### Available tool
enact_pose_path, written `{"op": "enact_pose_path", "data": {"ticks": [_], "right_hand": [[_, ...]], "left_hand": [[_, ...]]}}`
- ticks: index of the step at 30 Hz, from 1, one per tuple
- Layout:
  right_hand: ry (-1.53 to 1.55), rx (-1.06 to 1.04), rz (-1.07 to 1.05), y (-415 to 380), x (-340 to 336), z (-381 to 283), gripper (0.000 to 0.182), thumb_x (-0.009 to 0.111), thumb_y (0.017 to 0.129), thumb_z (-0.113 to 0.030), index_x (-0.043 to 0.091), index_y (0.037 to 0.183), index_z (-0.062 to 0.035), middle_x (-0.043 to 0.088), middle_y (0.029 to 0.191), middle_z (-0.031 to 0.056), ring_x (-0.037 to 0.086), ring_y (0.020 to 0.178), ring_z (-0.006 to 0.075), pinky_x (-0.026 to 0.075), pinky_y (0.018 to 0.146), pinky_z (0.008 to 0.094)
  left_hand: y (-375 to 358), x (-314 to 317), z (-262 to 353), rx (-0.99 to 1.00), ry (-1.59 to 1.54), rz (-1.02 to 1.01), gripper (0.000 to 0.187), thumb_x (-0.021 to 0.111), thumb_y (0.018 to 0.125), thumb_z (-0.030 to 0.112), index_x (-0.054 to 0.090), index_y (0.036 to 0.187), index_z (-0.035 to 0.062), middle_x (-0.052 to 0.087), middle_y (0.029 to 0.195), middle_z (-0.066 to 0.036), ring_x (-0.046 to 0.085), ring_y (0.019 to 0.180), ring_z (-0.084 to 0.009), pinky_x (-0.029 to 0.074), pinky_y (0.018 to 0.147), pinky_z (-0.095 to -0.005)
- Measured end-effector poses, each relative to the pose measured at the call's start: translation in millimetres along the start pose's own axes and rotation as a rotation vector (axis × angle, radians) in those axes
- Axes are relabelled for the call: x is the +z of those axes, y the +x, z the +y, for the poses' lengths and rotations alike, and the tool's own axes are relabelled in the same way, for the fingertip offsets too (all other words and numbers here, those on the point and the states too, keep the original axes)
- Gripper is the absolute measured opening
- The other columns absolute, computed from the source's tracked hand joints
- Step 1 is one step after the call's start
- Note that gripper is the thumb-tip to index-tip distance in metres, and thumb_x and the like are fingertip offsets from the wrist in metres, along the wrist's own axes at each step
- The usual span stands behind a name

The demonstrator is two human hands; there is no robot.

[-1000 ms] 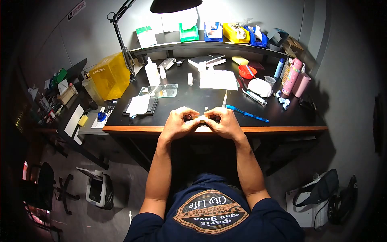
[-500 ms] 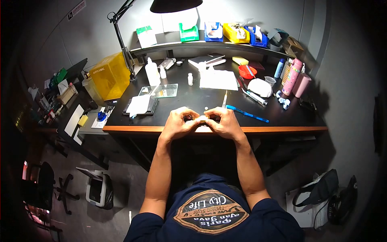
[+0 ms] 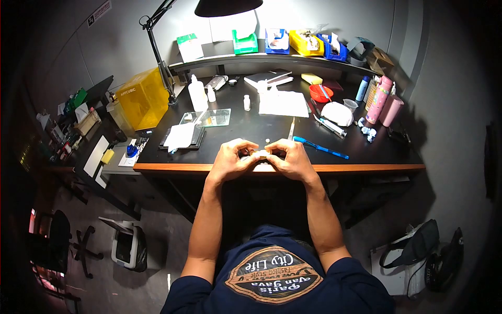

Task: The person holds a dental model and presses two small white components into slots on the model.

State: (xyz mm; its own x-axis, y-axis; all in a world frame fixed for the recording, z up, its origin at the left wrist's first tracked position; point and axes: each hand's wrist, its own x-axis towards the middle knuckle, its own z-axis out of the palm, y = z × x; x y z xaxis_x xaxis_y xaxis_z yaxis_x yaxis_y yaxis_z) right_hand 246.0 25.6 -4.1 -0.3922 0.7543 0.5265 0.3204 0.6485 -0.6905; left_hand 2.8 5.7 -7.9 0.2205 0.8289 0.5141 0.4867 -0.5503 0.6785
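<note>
At the front edge of the black desk, my left hand [image 3: 235, 156] and my right hand [image 3: 287, 158] meet with bent fingers. Both pinch a small pale yellowish piece [image 3: 263, 154] between thumbs and fingertips; its kind is too small to make out, and the fingers cover much of it. Just beyond the fingertips lies a tiny white bit [image 3: 267, 140]. A slim pointed tool [image 3: 292, 129] rests behind my right hand. To the right of that hand lies a blue pen-like tool [image 3: 320, 148].
White sheets [image 3: 283, 103] lie mid-desk, with a small bottle [image 3: 247, 102] beside them. A glass plate [image 3: 214, 118] and a large white bottle [image 3: 198, 94] stand left. At right are a red bowl [image 3: 320, 93], a white cloth-like lump [image 3: 337, 113] and a pink bottle [image 3: 378, 100]. A lamp [image 3: 228, 7] hangs above.
</note>
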Motion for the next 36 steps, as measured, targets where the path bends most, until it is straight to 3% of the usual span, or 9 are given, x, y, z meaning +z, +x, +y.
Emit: {"op": "enact_pose_path", "data": {"ticks": [4,10,13,34,36], "right_hand": [[-0.029,-0.051,0.009,0.0,1.9,5.6,0.031,0.087,0.093,-0.018,0.08,0.111,0.0061,0.081,0.101,0.0176,0.08,0.091,0.0221,0.063,0.084,0.0342],[-0.028,-0.088,0.033,-0.1,2.2,5.5,0.031,0.087,0.093,-0.018,0.08,0.111,0.0063,0.081,0.101,0.0176,0.08,0.091,0.0224,0.063,0.084,0.0341],[-0.047,0.015,-0.022,0.8,-1.7,-2.9,0.032,0.087,0.091,-0.023,0.082,0.11,0.003,0.082,0.106,0.0216,0.082,0.098,0.0311,0.063,0.088,0.0391],[-0.004,-0.02,0.023,0.0,2.4,3.4,0.032,0.087,0.092,-0.024,0.082,0.107,0.0029,0.082,0.104,0.0208,0.081,0.096,0.0319,0.063,0.087,0.0395],[-0.04,-0.042,0.008,0.2,0.9,3.4,0.032,0.087,0.093,-0.021,0.081,0.109,0.0048,0.082,0.101,0.0185,0.081,0.092,0.0259,0.063,0.084,0.0364]], "left_hand": [[-0.5,-1.4,2.9,-0.006,0.028,-0.01,0.035,0.094,0.089,0.028,0.084,0.108,0.0007,0.08,0.095,-0.01,0.073,0.085,-0.0129,0.06,0.079,-0.0308],[-0.5,-3.3,6.8,0.016,0.06,-0.02,0.035,0.094,0.09,0.027,0.083,0.109,-0.0004,0.08,0.096,-0.01,0.073,0.085,-0.0124,0.06,0.079,-0.0301],[-1.2,0.1,2.6,-0.012,-0.026,0.004,0.037,0.094,0.09,0.028,0.082,0.11,-0.001,0.08,0.097,-0.009,0.073,0.085,-0.0116,0.06,0.079,-0.0293],[0.1,-1.6,3.8,0.022,0.036,-0.012,0.037,0.094,0.089,0.031,0.084,0.109,0.0012,0.08,0.096,-0.01,0.073,0.086,-0.0138,0.061,0.081,-0.0314],[-0.1,-1.3,3.4,0.019,0.027,-0.007,0.037,0.094,0.089,0.031,0.083,0.109,0.0008,0.08,0.096,-0.01,0.073,0.086,-0.0133,0.06,0.08,-0.031]]}}
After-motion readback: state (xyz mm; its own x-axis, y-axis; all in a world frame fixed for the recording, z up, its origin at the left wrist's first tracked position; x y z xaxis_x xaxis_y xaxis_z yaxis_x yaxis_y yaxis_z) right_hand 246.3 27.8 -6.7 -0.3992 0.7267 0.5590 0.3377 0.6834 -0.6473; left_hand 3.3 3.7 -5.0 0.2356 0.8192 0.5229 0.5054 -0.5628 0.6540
